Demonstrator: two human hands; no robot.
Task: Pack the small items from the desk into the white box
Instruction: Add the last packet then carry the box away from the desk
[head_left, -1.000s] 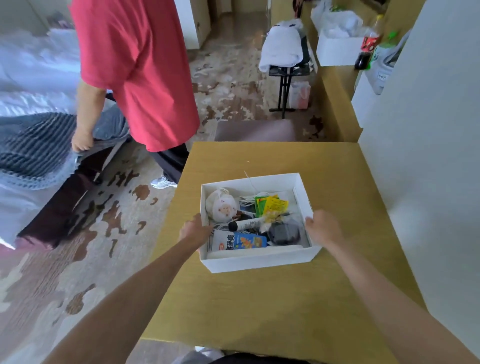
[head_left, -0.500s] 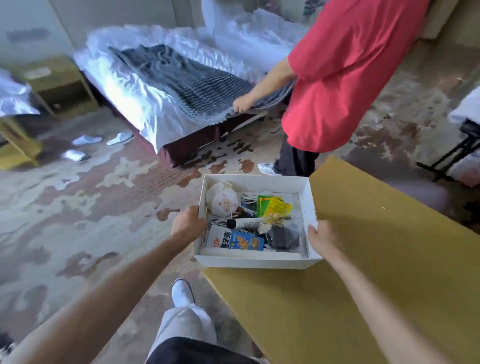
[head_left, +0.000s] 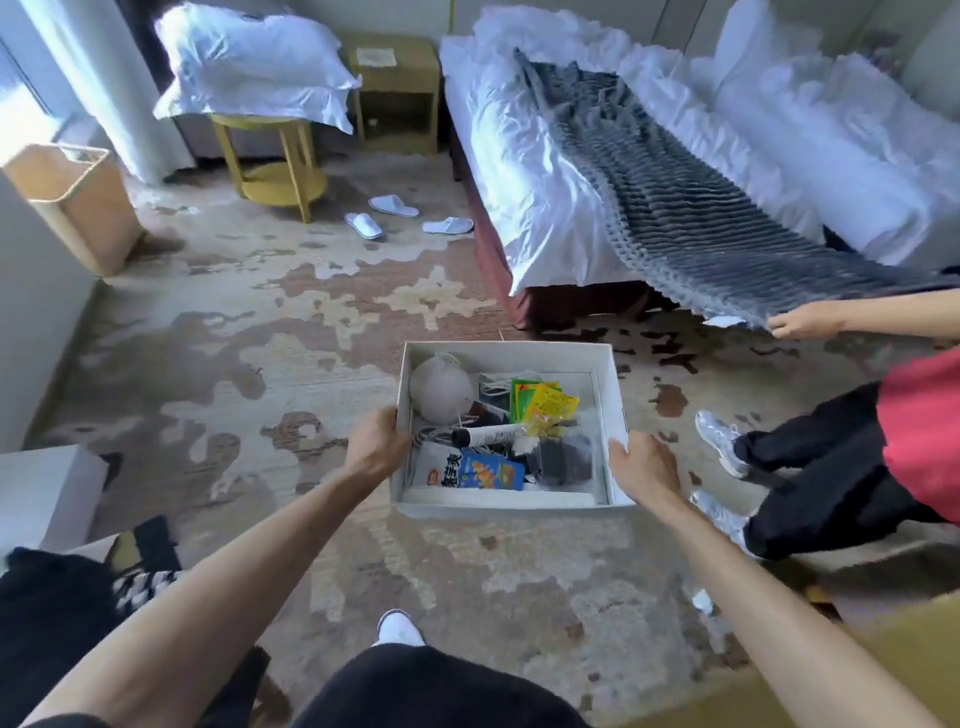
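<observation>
Left hand and right hand each grip a side wall of the white box, held over carpet; advise level carry so the loose contents stay put.

The 1 head-worn view looks steeply down, close over outstretched forearms, toward carpet and bed.

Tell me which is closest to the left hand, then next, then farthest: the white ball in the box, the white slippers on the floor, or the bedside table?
From the left hand, in the head view:
1. White ball, inside the white box, just past the fingers.
2. White slippers, on the carpet, farther ahead.
3. Bedside table, against the far wall beside the bed.
</observation>
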